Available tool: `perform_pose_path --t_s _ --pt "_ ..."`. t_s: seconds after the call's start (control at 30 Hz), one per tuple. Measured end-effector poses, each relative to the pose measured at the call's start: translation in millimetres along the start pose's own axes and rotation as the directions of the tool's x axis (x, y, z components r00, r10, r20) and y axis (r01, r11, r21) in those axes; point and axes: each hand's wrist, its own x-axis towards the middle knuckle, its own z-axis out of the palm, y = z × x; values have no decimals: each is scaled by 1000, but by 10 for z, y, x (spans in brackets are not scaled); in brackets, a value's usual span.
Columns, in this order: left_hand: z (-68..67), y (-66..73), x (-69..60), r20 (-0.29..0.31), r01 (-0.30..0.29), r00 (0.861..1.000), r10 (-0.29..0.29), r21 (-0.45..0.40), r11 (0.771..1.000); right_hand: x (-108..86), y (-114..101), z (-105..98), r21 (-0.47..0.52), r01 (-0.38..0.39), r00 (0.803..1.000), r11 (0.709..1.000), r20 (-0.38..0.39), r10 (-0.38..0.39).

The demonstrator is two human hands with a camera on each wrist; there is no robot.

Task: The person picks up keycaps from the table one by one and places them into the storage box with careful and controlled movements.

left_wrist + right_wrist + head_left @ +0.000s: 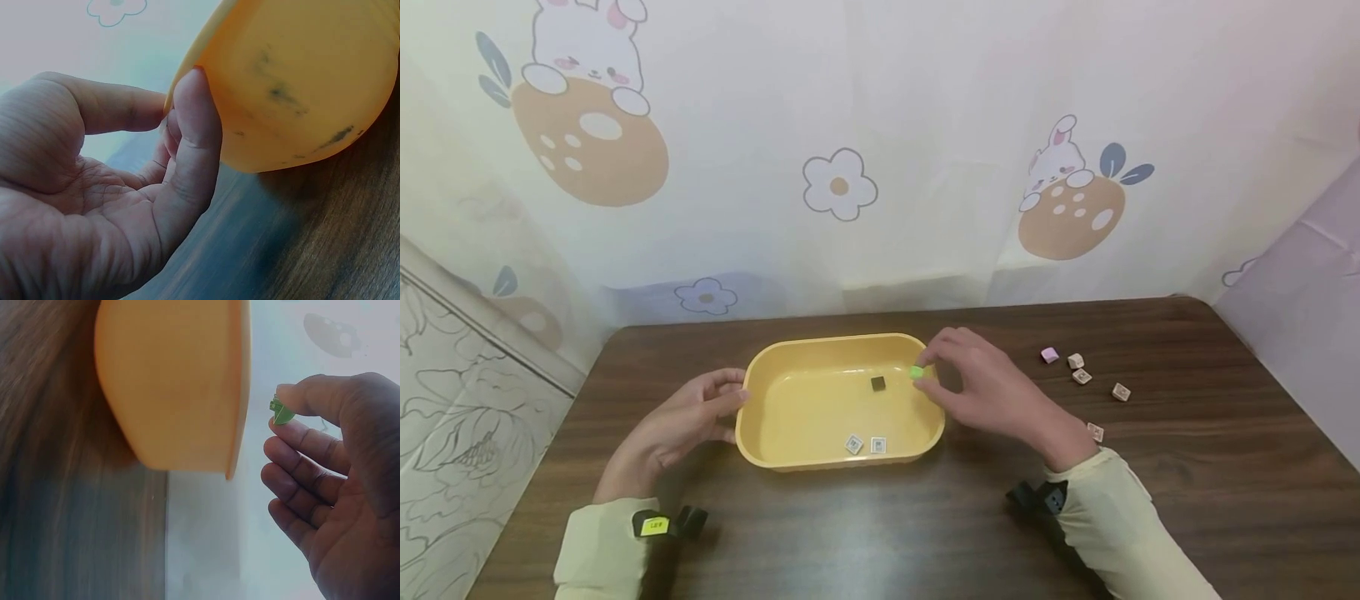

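Note:
A yellow tray [808, 400] stands on the table, with a dark keycap [878, 383] and two white keycaps [878, 445] inside. The left hand [688, 417] grips its left rim; in the left wrist view the thumb and fingers of that hand [125, 169] pinch the tray's edge [300, 81]. Over the tray's right end, the right hand [981, 387] holds a green keycap [917, 372] between thumb and index finger. In the right wrist view the green keycap [282, 411] sits at the fingertips of the right hand [337, 456], beside the tray [175, 381], other fingers loosely bent.
Right of the right hand lie a pink keycap [1049, 356] and several pale keycaps [1121, 392], one of them [1096, 432] close to the right forearm. Behind the wooden table [850, 533] hangs a patterned curtain [925, 167].

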Motion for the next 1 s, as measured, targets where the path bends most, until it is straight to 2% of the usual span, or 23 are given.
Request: perform_pose_path --t_s 0.6,1.0 --pt "6 11 -10 1 6 1000 -6 0 1000 130 -228 126 63 -2 998 998 55 -2" --pt "0 13 -2 5 3 1000 -3 -3 1000 182 -344 246 82 118 992 990 29 -121"
